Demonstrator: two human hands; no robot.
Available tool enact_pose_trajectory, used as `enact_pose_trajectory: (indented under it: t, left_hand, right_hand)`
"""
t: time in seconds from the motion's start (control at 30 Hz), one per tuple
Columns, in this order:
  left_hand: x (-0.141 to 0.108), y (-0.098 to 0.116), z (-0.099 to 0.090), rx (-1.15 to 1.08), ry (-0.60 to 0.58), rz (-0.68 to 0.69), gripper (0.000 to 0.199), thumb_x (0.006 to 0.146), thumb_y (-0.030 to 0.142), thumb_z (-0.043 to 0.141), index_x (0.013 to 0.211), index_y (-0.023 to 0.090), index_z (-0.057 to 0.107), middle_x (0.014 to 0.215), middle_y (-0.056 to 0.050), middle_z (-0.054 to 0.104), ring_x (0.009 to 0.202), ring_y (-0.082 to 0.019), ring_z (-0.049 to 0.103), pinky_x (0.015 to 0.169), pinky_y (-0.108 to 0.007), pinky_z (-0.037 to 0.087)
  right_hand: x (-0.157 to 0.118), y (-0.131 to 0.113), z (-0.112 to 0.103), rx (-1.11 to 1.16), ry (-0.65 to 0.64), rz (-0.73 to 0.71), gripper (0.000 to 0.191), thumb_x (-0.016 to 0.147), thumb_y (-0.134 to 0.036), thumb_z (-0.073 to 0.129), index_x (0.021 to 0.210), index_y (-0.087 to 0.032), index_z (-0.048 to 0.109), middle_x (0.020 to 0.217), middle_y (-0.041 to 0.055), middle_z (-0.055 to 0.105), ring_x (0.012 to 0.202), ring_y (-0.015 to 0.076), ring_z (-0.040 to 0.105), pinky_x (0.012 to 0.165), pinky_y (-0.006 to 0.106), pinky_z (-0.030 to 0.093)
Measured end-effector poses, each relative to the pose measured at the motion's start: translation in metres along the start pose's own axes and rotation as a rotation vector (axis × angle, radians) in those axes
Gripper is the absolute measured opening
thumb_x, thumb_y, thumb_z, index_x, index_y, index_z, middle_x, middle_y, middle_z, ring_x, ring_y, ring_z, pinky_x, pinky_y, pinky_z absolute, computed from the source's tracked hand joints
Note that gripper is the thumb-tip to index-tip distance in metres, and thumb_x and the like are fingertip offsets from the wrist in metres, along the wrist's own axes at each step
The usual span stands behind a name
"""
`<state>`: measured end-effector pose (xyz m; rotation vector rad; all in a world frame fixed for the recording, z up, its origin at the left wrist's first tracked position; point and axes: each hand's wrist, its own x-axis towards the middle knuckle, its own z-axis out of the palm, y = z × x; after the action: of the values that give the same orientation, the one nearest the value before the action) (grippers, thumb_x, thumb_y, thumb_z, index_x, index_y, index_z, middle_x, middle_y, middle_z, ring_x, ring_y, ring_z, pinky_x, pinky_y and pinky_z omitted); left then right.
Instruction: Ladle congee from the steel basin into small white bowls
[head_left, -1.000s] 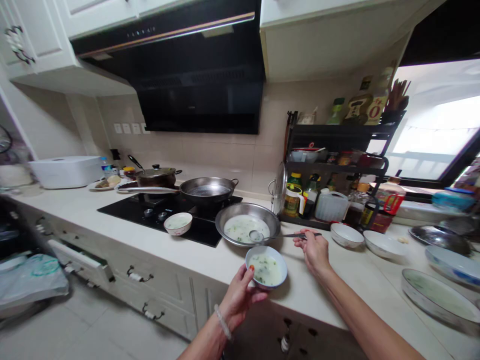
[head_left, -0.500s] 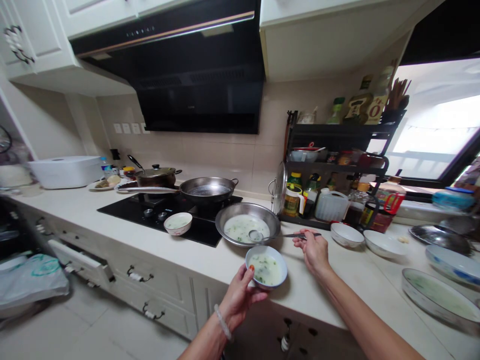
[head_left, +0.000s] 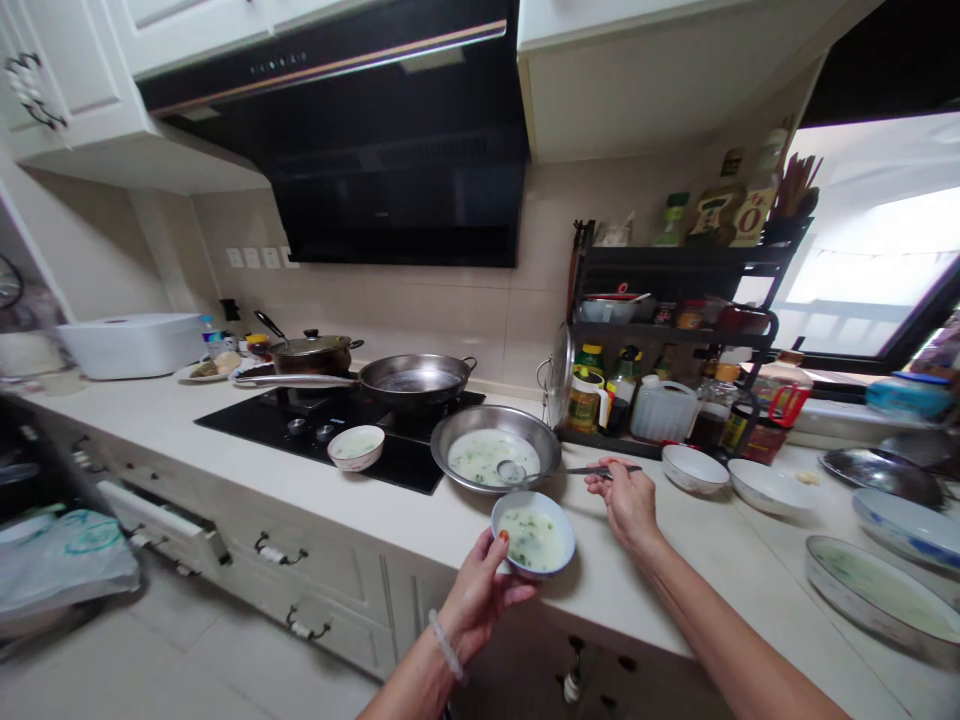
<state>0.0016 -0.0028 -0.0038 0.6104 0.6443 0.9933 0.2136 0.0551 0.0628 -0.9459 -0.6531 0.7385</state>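
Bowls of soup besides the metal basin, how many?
3: blue-rimmed bowl in the left hand, patterned bowl at the stove's front, wide bowl far right; others may be hidden.

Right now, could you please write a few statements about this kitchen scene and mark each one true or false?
1. The left hand holds a blue-rimmed bowl. True.
2. The left wrist is bare. False: a pale bracelet circles it.
3. The right hand holds a ladle whose head is in the metal basin. True.
4. A frying pan stands on the cooktop. True.
5. Nothing on the cooktop is lidded. False: a pot there has its lid on.
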Motion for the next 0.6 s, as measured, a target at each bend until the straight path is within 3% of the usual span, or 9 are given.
enact_pose_trajectory:
  t: [0.37, 0.6]
  left_hand:
    - [0.002, 0.000, -0.001, 0.002, 0.002, 0.001, 0.050, 0.079, 0.036, 0.067, 0.120, 0.020, 0.045, 0.112, -0.011, 0.062, 0.069, -0.017, 0.069, 0.058, -0.026, 0.055]
    - [0.000, 0.001, 0.001, -0.004, 0.007, 0.004, 0.049, 0.077, 0.036, 0.069, 0.118, 0.020, 0.046, 0.114, -0.011, 0.061, 0.071, -0.018, 0.070, 0.057, -0.025, 0.056]
  right_hand:
    - [0.000, -0.005, 0.001, 0.007, 0.010, 0.003, 0.013, 0.060, -0.022, 0.063, 0.068, -0.016, 0.055, 0.057, 0.0004, 0.066, 0.041, 0.0116, 0.059, 0.035, 0.020, 0.047]
    - [-0.004, -0.020, 0.002, 0.020, -0.006, 0.002, 0.013, 0.060, -0.022, 0.064, 0.068, -0.016, 0.056, 0.057, 0.0010, 0.065, 0.042, 0.0112, 0.059, 0.037, 0.020, 0.047]
